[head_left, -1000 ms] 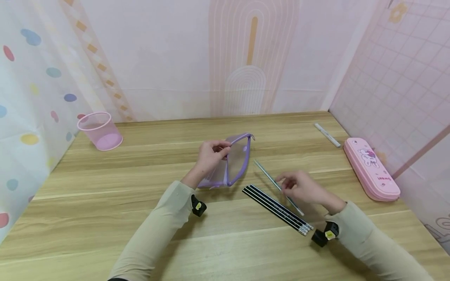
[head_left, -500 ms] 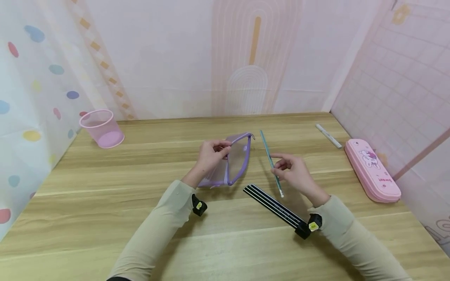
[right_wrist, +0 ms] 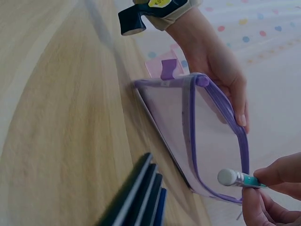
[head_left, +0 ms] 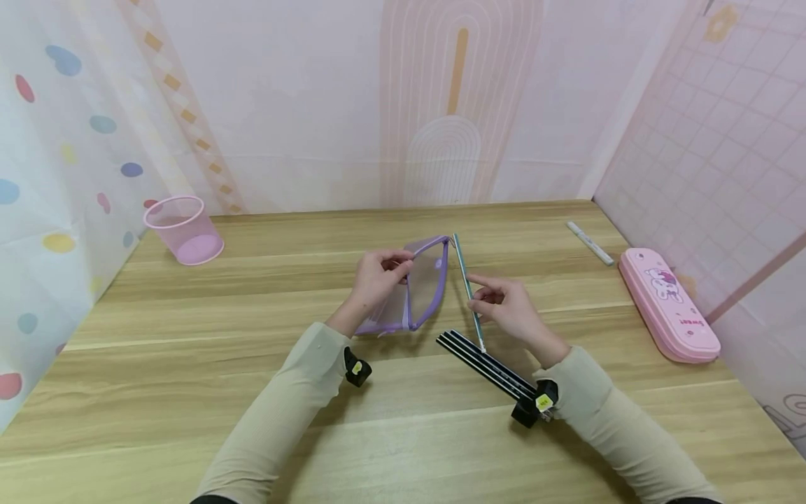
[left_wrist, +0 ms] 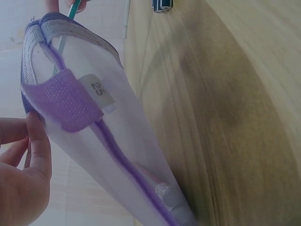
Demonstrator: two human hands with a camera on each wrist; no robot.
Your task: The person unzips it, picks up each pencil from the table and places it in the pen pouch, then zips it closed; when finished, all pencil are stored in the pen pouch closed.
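Note:
My left hand point(head_left: 376, 278) pinches the upper edge of a translucent mesh pencil pouch point(head_left: 389, 315) with purple trim. The pouch's mouth gapes toward the right. In my right hand point(head_left: 508, 308), thumb and fingers pinch a teal pencil point(head_left: 462, 262), its white eraser point(right_wrist: 227, 177) pointing back toward me. The pencil's far end stands close beside the pouch's zipper corner in the head view. In the left wrist view, part of the pencil point(left_wrist: 74, 8) shows past the pouch's top edge. Several dark striped pencils point(head_left: 481, 364) lie side by side on the table, partly covered by the right wrist camera.
A pink pencil case point(head_left: 670, 304) with a rabbit print lies at the right, and a white pen-like stick point(head_left: 590, 243) behind it. At the back left stands a pink mesh bin point(head_left: 189, 234). Printed cloths hang behind the wooden table point(head_left: 252, 294) and along both sides.
My right hand has picked the teal pencil up from the table, swung it more upright and carried it left to the pouch. The left hand keeps its hold on the pouch.

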